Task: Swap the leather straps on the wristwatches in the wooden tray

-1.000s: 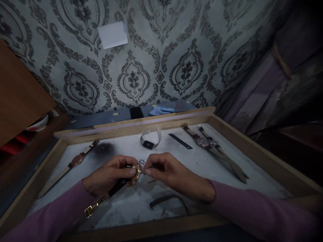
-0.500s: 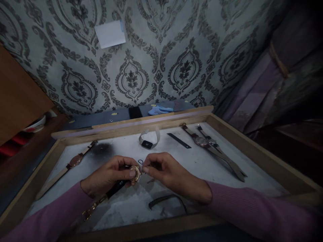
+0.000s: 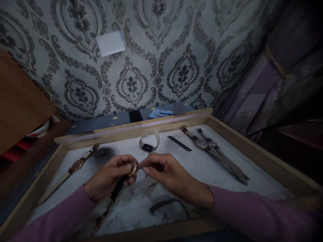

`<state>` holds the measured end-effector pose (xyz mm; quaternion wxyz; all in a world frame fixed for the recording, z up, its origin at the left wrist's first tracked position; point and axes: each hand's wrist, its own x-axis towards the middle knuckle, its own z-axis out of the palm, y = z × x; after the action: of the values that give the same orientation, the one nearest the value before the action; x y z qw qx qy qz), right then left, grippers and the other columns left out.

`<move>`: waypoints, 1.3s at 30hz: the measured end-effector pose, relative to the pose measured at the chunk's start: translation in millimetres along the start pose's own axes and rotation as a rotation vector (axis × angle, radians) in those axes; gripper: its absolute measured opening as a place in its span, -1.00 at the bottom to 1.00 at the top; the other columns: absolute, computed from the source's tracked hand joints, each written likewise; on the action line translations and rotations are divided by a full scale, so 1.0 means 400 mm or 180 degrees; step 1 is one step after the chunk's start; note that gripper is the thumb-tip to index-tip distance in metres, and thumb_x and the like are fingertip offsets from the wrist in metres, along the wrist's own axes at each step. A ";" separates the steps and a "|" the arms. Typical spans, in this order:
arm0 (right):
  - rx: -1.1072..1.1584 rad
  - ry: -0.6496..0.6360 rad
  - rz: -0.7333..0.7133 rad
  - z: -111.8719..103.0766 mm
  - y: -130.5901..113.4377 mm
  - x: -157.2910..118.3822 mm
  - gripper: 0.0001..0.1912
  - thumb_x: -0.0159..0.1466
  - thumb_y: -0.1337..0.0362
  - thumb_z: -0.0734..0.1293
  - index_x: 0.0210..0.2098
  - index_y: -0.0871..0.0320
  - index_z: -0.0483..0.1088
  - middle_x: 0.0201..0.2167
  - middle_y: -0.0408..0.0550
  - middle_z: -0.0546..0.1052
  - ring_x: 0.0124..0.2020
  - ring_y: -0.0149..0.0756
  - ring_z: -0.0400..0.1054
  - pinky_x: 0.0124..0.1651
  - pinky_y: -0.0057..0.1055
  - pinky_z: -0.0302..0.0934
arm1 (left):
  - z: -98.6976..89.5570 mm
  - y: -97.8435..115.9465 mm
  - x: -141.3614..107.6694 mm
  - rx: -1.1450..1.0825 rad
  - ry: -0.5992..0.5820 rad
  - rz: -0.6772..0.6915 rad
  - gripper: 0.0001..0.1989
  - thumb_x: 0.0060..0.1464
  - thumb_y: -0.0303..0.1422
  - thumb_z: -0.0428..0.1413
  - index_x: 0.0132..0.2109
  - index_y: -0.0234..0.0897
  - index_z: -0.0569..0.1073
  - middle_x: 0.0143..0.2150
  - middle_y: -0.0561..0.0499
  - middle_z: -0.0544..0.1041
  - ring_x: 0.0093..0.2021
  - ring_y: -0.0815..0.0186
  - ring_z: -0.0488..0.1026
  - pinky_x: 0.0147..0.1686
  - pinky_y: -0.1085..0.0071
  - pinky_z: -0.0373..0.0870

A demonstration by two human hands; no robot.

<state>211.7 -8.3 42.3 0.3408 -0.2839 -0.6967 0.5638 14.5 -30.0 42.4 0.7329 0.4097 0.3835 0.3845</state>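
My left hand [image 3: 113, 174] grips a gold watch case [image 3: 133, 169] near the middle of the framed board, tilted edge-on. Its black strap [image 3: 117, 190] hangs below my palm, and a gold chain-like piece with a clasp [image 3: 103, 216] trails toward the near edge. Just right of the case, my right hand [image 3: 164, 171] is pinched, fingertips close to the case's edge; a thin dark bit shows under them, too small to make out. A dark curved strap [image 3: 169, 202] lies below my right hand.
The wooden rim [image 3: 252, 158] surrounds the white surface. A smartwatch [image 3: 147, 147], a black flat strip [image 3: 179, 143], a brown watch [image 3: 77, 165] at left and two watches [image 3: 202, 144] at right lie inside. A blue cloth [image 3: 160, 113] sits behind.
My left hand has turned the watch case more edge-on, and the chain end has swung lower and to the right. The small dark ring beyond my fingertips no longer shows. The view has shifted slightly.
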 end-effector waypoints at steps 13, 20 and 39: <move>0.0313 0.0021 0.0147 -0.005 0.012 0.011 -0.85 0.17 0.32 0.32 -0.37 0.23 0.54 -0.45 -0.09 0.51 -0.39 -0.37 0.34 -0.28 -0.43 0.20 | 0.010 0.001 0.002 -0.0159 0.0135 -0.0032 -0.73 -0.10 -0.30 0.35 -0.29 -0.42 0.55 -0.51 0.05 0.38 -0.60 0.52 0.24 -0.64 0.58 0.02; 0.0444 0.0048 0.0499 -0.005 0.005 0.015 -0.88 0.13 0.33 0.34 -0.42 0.25 0.53 -0.55 -0.15 0.45 -0.49 -0.43 0.24 -0.39 -0.46 0.09 | 0.007 -0.006 0.004 -0.0143 0.0141 -0.0059 -0.75 -0.11 -0.32 0.36 -0.30 -0.40 0.56 -0.52 0.05 0.39 -0.60 0.51 0.27 -0.63 0.58 0.03; 0.0481 0.0044 0.0538 -0.005 0.003 0.011 -0.89 0.10 0.36 0.33 -0.45 0.27 0.51 -0.69 -0.25 0.27 -0.62 -0.53 0.03 -0.56 -0.52 -0.10 | -0.001 -0.014 0.008 -0.0065 0.0075 -0.0070 -0.77 -0.09 -0.32 0.34 -0.28 -0.37 0.56 -0.51 0.05 0.39 -0.58 0.49 0.28 -0.61 0.57 0.06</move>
<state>210.5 -3.3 42.3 0.3173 -0.3190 -0.6234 0.6395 16.8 -29.0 36.4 0.7367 0.3934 0.3926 0.3852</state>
